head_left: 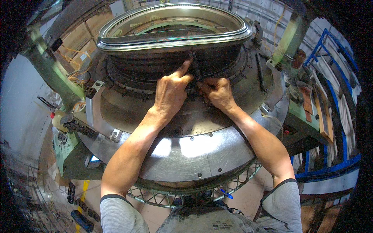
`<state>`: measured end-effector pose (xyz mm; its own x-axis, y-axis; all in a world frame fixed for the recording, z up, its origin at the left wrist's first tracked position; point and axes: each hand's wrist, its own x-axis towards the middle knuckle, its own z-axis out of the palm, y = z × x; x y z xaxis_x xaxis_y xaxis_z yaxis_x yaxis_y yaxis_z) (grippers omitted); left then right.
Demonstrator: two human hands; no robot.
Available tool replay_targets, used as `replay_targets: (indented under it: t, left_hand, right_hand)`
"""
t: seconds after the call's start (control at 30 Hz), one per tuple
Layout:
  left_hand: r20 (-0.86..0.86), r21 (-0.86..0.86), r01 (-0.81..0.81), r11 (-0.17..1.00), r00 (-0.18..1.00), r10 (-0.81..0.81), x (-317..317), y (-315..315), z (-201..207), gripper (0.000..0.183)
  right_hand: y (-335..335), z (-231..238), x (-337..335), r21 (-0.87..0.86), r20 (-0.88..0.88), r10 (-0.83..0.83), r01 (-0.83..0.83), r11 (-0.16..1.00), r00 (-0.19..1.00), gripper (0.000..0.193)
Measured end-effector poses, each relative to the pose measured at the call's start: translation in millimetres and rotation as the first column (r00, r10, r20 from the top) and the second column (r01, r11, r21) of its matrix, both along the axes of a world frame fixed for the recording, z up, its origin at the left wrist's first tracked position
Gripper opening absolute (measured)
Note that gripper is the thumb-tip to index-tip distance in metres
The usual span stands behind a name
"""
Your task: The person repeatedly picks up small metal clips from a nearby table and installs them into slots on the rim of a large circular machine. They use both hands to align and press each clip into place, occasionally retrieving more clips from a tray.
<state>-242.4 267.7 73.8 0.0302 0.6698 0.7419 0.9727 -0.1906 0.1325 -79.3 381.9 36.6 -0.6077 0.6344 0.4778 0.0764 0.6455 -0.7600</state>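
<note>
A large metal ring (175,44) with a bright flanged rim stands on a wide round machine table (229,155). Against its dark outer wall rises a narrow dark bar (196,64), seen between my hands. My left hand (171,91) is closed at the bar's left side, its index finger stretched up along it and the thumb lower down. At the bar's lower end my right hand (218,93) is closed, fingers curled inward. What the right fingertips grip is hidden. Both hands are near the foot of the ring's wall.
Green machine posts (58,72) flank the table on both sides. A dark rod (260,72) lies on the table at the right. Metal blocks (116,134) sit along its edge. A blue rack (330,77) stands far right, and a blue pen (226,194) shows below the table edge.
</note>
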Motion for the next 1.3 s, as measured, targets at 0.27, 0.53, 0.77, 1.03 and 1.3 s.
replay_targets:
  t: [0.27,0.53,0.77,1.03,1.3]
  left_hand:
    - [0.009,-0.061,-0.009,0.998,1.0,0.01,0,-1,1,0.027]
    - [-0.012,0.018,0.065,0.998,0.998,-0.064,-5,3,-1,0.021]
    - [0.065,-0.003,0.096,0.995,0.993,-0.096,-5,0,3,0.024]
    - [0.116,-0.009,0.15,0.989,0.982,-0.148,-7,-1,6,0.027]
    - [0.126,-0.045,0.179,0.983,0.977,-0.172,-13,-1,6,0.03]
  right_hand:
    - [-3,2,-1,0.051,-0.042,0.012,-0.009,0.999,0.999,0.023]
    - [-1,0,-1,0.057,-0.017,-0.008,0.009,0.998,1.0,0.02]
    - [3,-6,-2,0.173,-0.053,-0.017,0.026,0.985,0.998,0.02]
    - [-1,-2,0,0.061,-0.015,0.003,-0.002,0.998,1.0,0.02]
    - [-4,6,2,0.038,0.04,-0.035,0.033,0.999,0.999,0.015]
